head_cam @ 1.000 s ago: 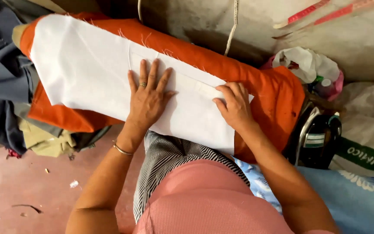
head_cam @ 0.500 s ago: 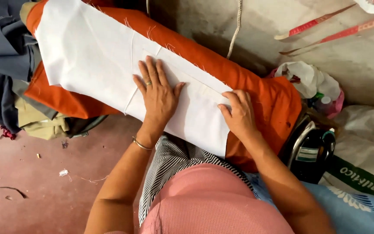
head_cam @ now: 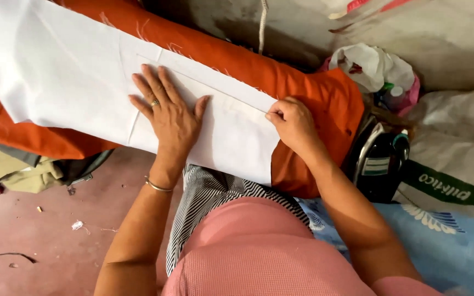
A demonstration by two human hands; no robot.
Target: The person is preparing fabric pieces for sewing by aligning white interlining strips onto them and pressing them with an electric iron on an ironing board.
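The left hand [head_cam: 170, 112] lies flat, fingers spread, on the white fabric [head_cam: 78, 82]. The right hand [head_cam: 292, 123], fingers curled, pinches the fabric's folded edge. The fabric lies over an orange padded board [head_cam: 314, 93]; a black iron [head_cam: 377, 159] stands just beside it.

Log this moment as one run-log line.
left hand: flat on white fabric | right hand: pinching fabric edge | fabric: on orange padded board | iron: upright at board's right end
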